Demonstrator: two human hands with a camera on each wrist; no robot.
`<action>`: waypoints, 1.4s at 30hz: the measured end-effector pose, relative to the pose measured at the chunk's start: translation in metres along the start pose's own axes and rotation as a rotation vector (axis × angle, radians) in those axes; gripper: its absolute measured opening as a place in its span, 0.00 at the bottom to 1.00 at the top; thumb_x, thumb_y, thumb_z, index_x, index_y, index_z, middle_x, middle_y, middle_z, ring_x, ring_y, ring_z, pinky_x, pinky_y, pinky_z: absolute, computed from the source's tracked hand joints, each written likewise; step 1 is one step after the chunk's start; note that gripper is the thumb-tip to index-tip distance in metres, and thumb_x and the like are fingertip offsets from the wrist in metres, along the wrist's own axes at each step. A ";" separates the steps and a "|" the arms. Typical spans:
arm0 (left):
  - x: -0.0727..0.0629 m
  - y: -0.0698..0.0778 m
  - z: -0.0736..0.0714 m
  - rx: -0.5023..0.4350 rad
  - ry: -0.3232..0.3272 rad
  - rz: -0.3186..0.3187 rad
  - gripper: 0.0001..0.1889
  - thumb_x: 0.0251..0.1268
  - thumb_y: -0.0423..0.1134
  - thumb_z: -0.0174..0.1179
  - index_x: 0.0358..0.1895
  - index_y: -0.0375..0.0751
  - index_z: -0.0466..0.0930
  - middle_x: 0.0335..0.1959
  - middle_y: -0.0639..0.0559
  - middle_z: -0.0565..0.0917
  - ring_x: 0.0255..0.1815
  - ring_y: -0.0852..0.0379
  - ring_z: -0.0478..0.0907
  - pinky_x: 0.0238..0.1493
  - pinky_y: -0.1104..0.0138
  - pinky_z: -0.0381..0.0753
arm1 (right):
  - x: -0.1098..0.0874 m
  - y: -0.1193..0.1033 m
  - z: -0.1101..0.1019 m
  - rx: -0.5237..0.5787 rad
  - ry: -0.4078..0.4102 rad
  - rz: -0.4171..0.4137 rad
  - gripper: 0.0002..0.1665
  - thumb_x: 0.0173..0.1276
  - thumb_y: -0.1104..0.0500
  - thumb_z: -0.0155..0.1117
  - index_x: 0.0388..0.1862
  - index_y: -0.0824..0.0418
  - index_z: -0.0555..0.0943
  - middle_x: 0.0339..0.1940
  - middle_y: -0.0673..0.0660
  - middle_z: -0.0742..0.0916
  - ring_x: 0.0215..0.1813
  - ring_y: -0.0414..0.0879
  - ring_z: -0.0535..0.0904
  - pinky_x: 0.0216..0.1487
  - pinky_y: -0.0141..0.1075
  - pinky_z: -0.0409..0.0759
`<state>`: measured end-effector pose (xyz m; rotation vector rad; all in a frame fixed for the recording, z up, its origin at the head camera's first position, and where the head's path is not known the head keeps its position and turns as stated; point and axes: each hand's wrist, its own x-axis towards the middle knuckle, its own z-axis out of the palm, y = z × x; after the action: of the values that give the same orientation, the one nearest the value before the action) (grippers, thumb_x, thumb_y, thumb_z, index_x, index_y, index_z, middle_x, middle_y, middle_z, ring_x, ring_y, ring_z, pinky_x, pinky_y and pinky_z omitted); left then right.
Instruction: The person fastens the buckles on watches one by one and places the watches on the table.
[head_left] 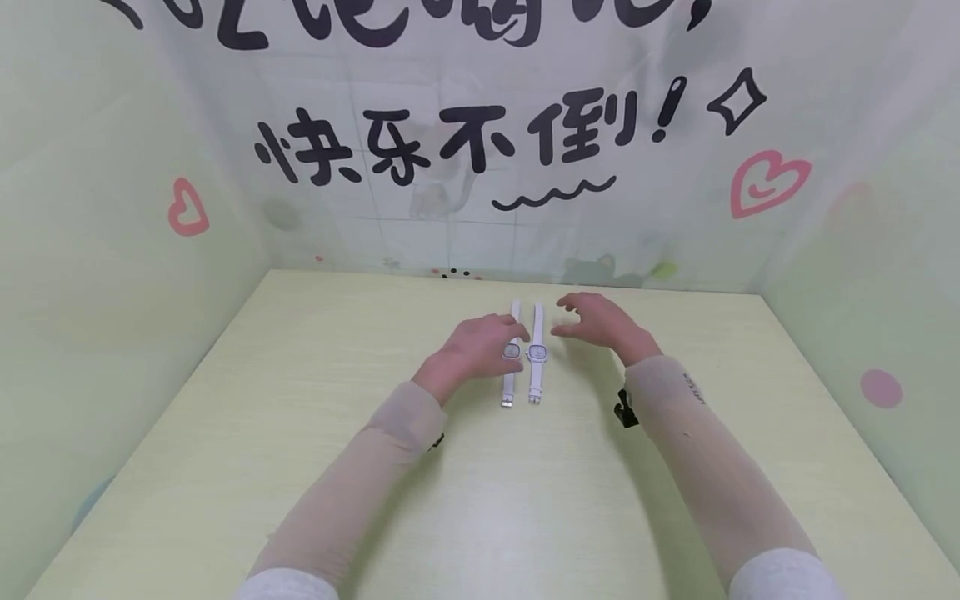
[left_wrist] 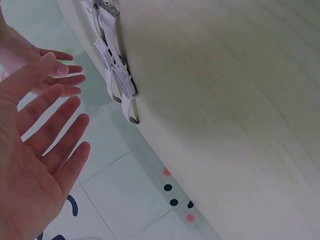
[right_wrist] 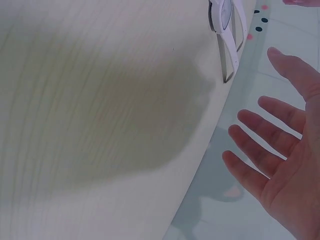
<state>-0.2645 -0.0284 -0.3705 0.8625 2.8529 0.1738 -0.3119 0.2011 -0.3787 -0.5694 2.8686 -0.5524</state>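
Observation:
Two white wristwatches lie side by side on the pale wooden table, straps stretched lengthwise: the left watch [head_left: 512, 352] and the right watch [head_left: 537, 353]. In the head view my left hand [head_left: 480, 348] partly covers the left watch. The left wrist view shows that hand [left_wrist: 37, 167] raised off the table, fingers spread and nothing in them. To the right of both watches hovers my right hand [head_left: 600, 322], its fingers loosely bent toward them. It also holds nothing in the right wrist view, where one watch [right_wrist: 226, 17] appears at the top, apart from the fingers.
The table [head_left: 465, 508] reaches back to a printed curtain [head_left: 315, 233] with black lettering and pink hearts. Similar pale sheets rise along the left and right sides. A black strap piece [head_left: 626, 410] hangs under the right wrist.

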 end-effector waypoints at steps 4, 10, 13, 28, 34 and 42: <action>0.000 0.004 0.005 0.006 -0.020 0.044 0.24 0.65 0.49 0.66 0.64 0.56 0.77 0.64 0.56 0.78 0.61 0.55 0.77 0.54 0.59 0.83 | 0.001 -0.002 0.003 0.009 -0.001 -0.018 0.39 0.67 0.46 0.67 0.69 0.66 0.71 0.64 0.68 0.81 0.65 0.62 0.76 0.68 0.56 0.73; -0.002 0.011 0.012 0.015 -0.027 0.106 0.22 0.64 0.43 0.67 0.62 0.56 0.79 0.63 0.57 0.79 0.61 0.57 0.78 0.53 0.61 0.83 | 0.003 -0.004 0.008 0.010 -0.011 -0.024 0.38 0.67 0.47 0.67 0.69 0.67 0.71 0.63 0.68 0.81 0.65 0.62 0.77 0.67 0.55 0.74; -0.003 0.015 0.014 0.024 -0.028 0.145 0.22 0.64 0.41 0.68 0.61 0.56 0.80 0.63 0.58 0.80 0.62 0.57 0.78 0.55 0.61 0.83 | 0.004 -0.005 0.010 0.003 -0.015 -0.023 0.37 0.67 0.47 0.66 0.68 0.66 0.72 0.63 0.68 0.81 0.64 0.62 0.77 0.67 0.55 0.75; -0.005 0.025 0.026 0.077 -0.025 0.255 0.18 0.66 0.36 0.65 0.58 0.55 0.82 0.61 0.59 0.80 0.62 0.59 0.78 0.56 0.66 0.82 | 0.004 -0.005 0.020 0.145 -0.005 -0.020 0.33 0.69 0.50 0.64 0.67 0.68 0.73 0.62 0.69 0.82 0.63 0.63 0.79 0.65 0.53 0.77; -0.005 0.028 0.029 0.102 -0.041 0.245 0.19 0.66 0.33 0.64 0.58 0.58 0.82 0.58 0.58 0.79 0.53 0.57 0.81 0.51 0.67 0.83 | 0.005 -0.005 0.023 0.215 -0.006 -0.005 0.31 0.71 0.52 0.63 0.67 0.68 0.73 0.62 0.69 0.82 0.63 0.63 0.79 0.64 0.52 0.78; -0.004 0.029 0.030 0.123 -0.054 0.249 0.21 0.65 0.30 0.63 0.57 0.60 0.83 0.59 0.57 0.80 0.55 0.57 0.81 0.54 0.66 0.82 | 0.010 -0.010 0.027 0.264 -0.014 0.010 0.30 0.72 0.54 0.62 0.67 0.69 0.72 0.59 0.69 0.83 0.62 0.62 0.79 0.63 0.52 0.79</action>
<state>-0.2407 -0.0047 -0.3949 1.2265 2.7215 0.0033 -0.3111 0.1798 -0.4003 -0.5114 2.7204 -0.9034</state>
